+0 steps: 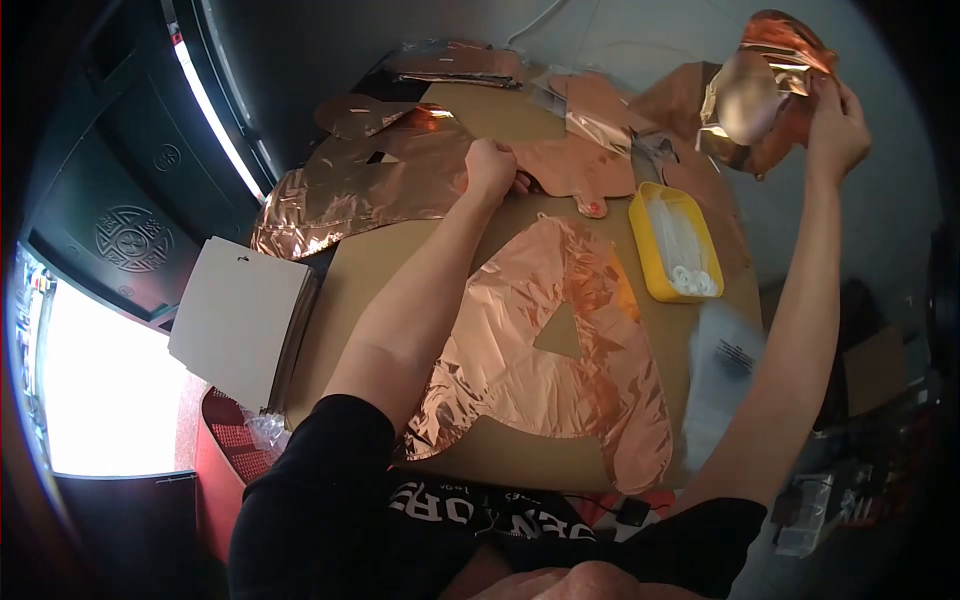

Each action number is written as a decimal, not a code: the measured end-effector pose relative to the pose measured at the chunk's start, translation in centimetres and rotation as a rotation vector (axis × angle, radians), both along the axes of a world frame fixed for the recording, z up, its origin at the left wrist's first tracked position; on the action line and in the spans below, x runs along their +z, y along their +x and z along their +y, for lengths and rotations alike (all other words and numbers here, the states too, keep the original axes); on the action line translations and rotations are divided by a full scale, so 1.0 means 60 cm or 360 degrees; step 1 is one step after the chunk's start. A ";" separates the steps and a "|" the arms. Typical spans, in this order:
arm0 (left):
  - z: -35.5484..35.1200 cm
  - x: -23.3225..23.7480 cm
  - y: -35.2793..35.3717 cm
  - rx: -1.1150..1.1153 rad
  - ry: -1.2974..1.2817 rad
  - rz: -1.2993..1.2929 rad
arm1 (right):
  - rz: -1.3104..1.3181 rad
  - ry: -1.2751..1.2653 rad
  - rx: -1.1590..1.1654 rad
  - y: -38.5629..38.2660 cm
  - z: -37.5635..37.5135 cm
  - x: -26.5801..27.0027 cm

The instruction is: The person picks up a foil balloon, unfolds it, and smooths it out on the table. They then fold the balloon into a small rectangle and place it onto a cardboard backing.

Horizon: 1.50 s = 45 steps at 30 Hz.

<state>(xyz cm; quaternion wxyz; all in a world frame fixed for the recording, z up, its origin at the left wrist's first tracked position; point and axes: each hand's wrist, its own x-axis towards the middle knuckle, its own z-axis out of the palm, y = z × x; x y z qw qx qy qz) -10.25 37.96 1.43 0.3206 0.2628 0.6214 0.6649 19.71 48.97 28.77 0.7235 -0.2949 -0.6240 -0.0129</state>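
Right hand (838,125) was raised at the upper right of the frame, fingers pinched on a crumpled foil balloon (760,95) held in the air, well clear of the tabletop (380,270). Left hand (490,170) was at top centre, closed in a fist on the edge of a flat foil balloon (575,165) lying on the tabletop; the exact pinch point could not be made out.

To do this well, probably grip the foil by its edges only, keep the left fist pressing down so the flat piece doesn't slide, and avoid crushing the raised one further.

Below the left hand lay an A-shaped balloon (560,350), flat, mid-frame. A yellow tray (645,250) with white pieces (685,255) sat just right of it. Another foil sheet (350,190) lay left of the fist, with a white box (240,320) at the left edge.
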 end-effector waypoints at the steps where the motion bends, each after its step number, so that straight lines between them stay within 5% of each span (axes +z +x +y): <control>1: 0.004 -0.005 0.000 -0.0017 0.0011 0.0007 | -0.0141 -0.0004 -0.0131 0.006 -0.008 -0.002; 4: -0.006 0.000 -0.002 -0.0069 -0.0192 0.0378 | -0.0317 -0.0095 0.0018 0.003 -0.046 -0.037; 7: 0.006 -0.013 0.003 0.0382 -0.0309 0.1663 | -0.0538 0.0018 0.0094 0.005 -0.122 -0.082; 10: -0.027 0.047 0.033 0.0330 -0.0481 0.1792 | -0.0880 0.0311 0.0102 0.019 -0.222 -0.106; 13: -0.035 0.082 0.058 0.0099 -0.0436 0.1527 | -0.1123 0.0408 0.0102 0.033 -0.316 -0.134; 16: -0.053 0.134 0.086 -0.0790 -0.0694 0.0266 | -0.1330 0.0423 0.0205 0.043 -0.389 -0.173; 19: -0.043 0.113 0.123 -0.1084 -0.1006 -0.0362 | -0.1440 0.0592 0.0358 0.042 -0.461 -0.230; 25: -0.079 0.050 0.138 -0.0939 -0.0809 0.0070 | -0.1600 0.0549 0.0552 0.046 -0.560 -0.258; 31: -0.130 0.056 0.139 -0.0890 -0.0861 -0.0026 | -0.1520 0.0573 0.0652 0.053 -0.613 -0.279; 37: -0.154 0.052 0.151 -0.0907 -0.0935 0.0379 | -0.1497 0.0636 0.0661 0.060 -0.634 -0.290; 40: -0.180 0.076 0.165 -0.0854 -0.0779 0.0850 | -0.1452 0.0399 0.0775 0.067 -0.634 -0.280; 45: -0.341 0.173 0.154 -0.1221 0.0105 0.0712 | -0.1249 0.0094 0.0771 0.078 -0.616 -0.268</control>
